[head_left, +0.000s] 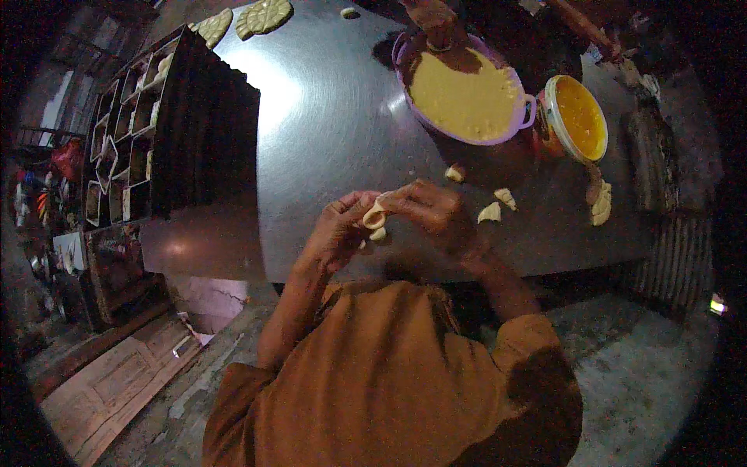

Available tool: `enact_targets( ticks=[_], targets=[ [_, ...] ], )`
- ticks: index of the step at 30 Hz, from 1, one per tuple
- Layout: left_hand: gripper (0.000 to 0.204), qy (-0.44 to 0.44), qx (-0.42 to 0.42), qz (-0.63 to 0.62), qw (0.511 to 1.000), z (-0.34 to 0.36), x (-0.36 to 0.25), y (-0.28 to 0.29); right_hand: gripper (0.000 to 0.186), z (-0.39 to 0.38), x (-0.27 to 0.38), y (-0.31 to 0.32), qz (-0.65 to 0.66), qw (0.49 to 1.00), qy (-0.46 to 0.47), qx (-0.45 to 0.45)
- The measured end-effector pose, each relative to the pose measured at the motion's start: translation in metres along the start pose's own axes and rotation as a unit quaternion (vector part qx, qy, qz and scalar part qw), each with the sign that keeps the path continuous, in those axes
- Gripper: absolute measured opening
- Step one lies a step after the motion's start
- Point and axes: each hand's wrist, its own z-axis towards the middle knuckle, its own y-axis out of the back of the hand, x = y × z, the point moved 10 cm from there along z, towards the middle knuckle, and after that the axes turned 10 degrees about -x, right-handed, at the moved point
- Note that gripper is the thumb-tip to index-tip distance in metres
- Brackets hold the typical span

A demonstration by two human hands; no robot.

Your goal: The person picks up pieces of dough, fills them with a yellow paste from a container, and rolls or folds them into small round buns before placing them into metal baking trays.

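Observation:
Above the near edge of the metal table (311,148), both my hands pinch one small piece of pale dough (374,217), bent into a little cup or loop. My left hand (341,228) grips its left side with thumb and fingers. From the right, my right hand (429,208) presses the dough's upper edge between its fingertips. A smaller dough bit (378,233) shows just below it; whether the two are joined I cannot tell. Right of my hands lie loose dough pieces, one dough lump (455,173) and two flatter dough scraps (490,212).
Another person's hand (436,27) is over a purple basin (529,113) of yellow batter-like mix. Beside it stands a white-rimmed bucket (554,117) holding orange-yellow stuff. Farther right is a dough strip (601,205). Shaped dough (264,17) lies far left, near a dark compartment rack (210,117).

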Motion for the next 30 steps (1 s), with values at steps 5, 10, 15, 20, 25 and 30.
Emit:
enact_targets(
  ticks=[5, 10, 15, 20, 25, 30],
  targets=[
    [0.027, -0.05, -0.064, -0.14, 0.987, -0.009, -0.009, -0.005, 0.048, -0.004, 0.029, -0.004, -0.082, 0.987, -0.06, -0.121],
    [0.029, -0.074, -0.032, -0.136, 0.987, -0.009, -0.011, -0.012, 0.044, -0.016, 0.033, -0.005, -0.141, 0.971, -0.07, -0.18],
    [0.03, -0.146, 0.001, -0.057, 0.988, -0.01, -0.03, -0.009, 0.026, -0.03, -0.012, -0.001, 0.04, 0.911, -0.36, -0.198],
    [0.034, -0.153, 0.005, -0.063, 0.986, -0.013, -0.038, -0.016, 0.016, -0.04, -0.043, -0.015, 0.261, 0.841, -0.42, -0.221],
    [0.032, -0.152, -0.102, 0.006, 0.983, -0.01, -0.03, -0.01, 0.031, -0.028, -0.012, 0.0, 0.135, 0.934, -0.24, -0.227],
    [0.028, -0.128, -0.078, -0.006, 0.989, -0.007, -0.037, -0.013, 0.04, -0.026, 0.005, -0.007, -0.001, 0.984, -0.088, -0.153]
  ],
)
